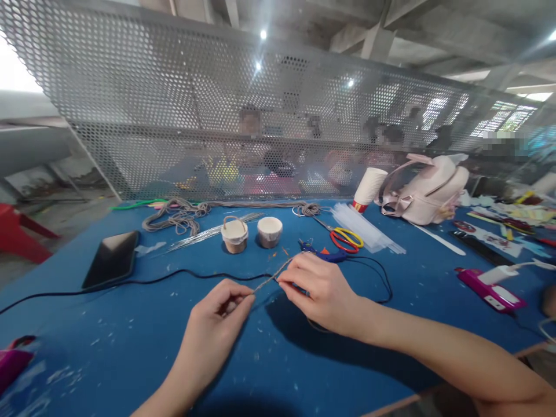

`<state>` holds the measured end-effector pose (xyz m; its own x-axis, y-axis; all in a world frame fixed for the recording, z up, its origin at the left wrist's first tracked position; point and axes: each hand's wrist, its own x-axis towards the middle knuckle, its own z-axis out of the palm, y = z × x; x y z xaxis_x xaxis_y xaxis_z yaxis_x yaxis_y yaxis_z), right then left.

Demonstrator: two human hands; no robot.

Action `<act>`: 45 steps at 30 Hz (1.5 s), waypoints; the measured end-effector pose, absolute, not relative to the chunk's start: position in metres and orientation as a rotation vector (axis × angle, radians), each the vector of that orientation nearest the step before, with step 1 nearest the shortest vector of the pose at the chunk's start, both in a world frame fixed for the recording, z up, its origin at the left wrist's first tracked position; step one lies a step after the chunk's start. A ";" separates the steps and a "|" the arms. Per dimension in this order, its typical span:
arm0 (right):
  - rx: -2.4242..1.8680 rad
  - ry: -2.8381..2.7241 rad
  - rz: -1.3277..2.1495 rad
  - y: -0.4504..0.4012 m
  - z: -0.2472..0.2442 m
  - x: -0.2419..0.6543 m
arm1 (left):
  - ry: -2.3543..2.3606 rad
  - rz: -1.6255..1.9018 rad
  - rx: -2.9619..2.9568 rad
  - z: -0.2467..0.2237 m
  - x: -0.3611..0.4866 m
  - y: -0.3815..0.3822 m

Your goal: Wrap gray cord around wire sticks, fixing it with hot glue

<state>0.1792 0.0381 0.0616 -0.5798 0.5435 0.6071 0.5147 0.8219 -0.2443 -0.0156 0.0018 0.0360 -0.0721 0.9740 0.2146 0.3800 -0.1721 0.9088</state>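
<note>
My left hand (219,324) pinches one end of a thin brown twine (266,282) between thumb and forefinger. My right hand (315,289) has its fingers closed on the same twine, which runs in a short slanting line between both hands above the blue table. Beyond them stand two small cups, one with a twine handle (235,237) and one without a handle (270,233); both have whitish tops and brown sides. A blue glue gun (332,255) lies just behind my right hand, partly hidden by it.
Scissors with red and yellow handles (346,238), clear plastic strips (362,226), stacked paper cups (369,188) and a pink backpack (428,188) lie at the back right. A phone (112,258) and a grey cord bundle (178,217) are left. A black cable (186,271) crosses the table (143,341). A purple power strip (490,291) sits right.
</note>
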 end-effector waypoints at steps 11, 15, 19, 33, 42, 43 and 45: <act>-0.742 -2.923 0.191 0.074 0.121 0.180 | 1.209 1.101 1.993 0.044 -0.022 0.003; -0.740 -2.959 1.197 0.103 0.128 0.180 | 1.098 1.022 1.929 0.046 -0.027 0.008; -0.855 -2.559 1.764 0.109 0.108 0.178 | 1.064 1.110 1.694 0.041 -0.026 0.012; -1.175 -1.969 1.275 0.064 0.073 0.159 | 1.445 1.587 1.771 0.027 -0.017 0.005; -0.918 -2.716 -0.165 0.054 0.092 0.160 | 1.701 1.394 2.555 0.023 -0.020 -0.001; -0.882 -2.760 -0.228 0.055 0.096 0.160 | 1.679 1.362 2.636 0.023 -0.022 -0.001; -0.839 -2.847 -0.173 0.062 0.106 0.159 | 1.562 1.305 2.734 0.025 -0.026 0.001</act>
